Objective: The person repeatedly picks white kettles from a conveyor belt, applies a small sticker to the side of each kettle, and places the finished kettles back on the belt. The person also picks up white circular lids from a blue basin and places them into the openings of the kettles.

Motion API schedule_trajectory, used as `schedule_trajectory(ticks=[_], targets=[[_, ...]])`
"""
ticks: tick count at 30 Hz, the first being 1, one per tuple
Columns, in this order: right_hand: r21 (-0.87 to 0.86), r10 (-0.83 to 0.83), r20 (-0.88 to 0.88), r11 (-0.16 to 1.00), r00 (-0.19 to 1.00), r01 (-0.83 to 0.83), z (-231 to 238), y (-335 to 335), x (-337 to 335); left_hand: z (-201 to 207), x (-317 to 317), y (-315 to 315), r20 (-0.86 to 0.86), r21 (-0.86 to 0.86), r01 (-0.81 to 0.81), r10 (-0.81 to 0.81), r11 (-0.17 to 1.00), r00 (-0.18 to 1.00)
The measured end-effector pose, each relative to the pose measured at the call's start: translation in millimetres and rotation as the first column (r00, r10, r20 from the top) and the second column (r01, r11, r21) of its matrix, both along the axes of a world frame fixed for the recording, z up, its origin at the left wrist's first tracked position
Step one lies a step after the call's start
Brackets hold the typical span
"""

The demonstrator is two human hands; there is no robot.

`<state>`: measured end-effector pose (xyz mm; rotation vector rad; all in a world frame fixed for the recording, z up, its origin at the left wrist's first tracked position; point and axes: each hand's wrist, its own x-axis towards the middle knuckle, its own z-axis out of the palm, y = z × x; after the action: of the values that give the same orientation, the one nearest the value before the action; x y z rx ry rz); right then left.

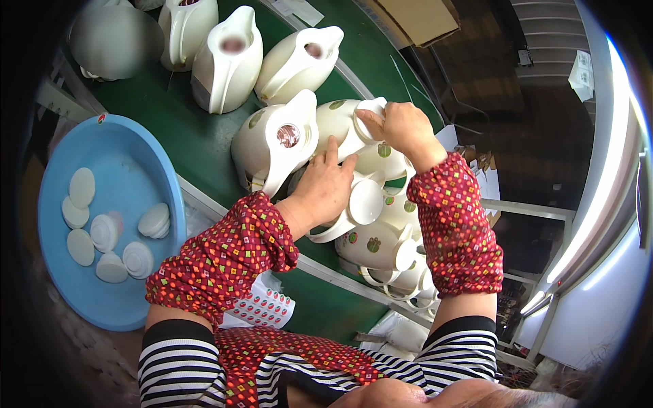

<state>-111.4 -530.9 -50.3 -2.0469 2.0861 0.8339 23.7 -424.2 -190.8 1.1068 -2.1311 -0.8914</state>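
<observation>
Lids (81,247) in blue basin (129,146); right fingers (371,123) on jug (335,120).

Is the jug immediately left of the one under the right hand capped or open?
Open: that jug shows shiny lining through its uncovered round mouth.

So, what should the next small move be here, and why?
Probably the left hand should reach for a lid in the basin: the open jug beside that hand shows a bare mouth, several lids lie in the basin, and the right hand is at another jug's top.
</observation>
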Motion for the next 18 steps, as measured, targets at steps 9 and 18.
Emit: schedule_trajectory(ticks=[9,18], targets=[[-0.067,0.001,0.047,0.998,0.999,0.003,-10,3,1,2,2,1,0.024,0.029,0.036,-0.037,0.999,0.999],[-0.245,0.545,0.370,0.838,0.752,-0.487,18,2,-27,-2,3,1,0.066,0.037,0.067,-0.070,0.997,0.995]])
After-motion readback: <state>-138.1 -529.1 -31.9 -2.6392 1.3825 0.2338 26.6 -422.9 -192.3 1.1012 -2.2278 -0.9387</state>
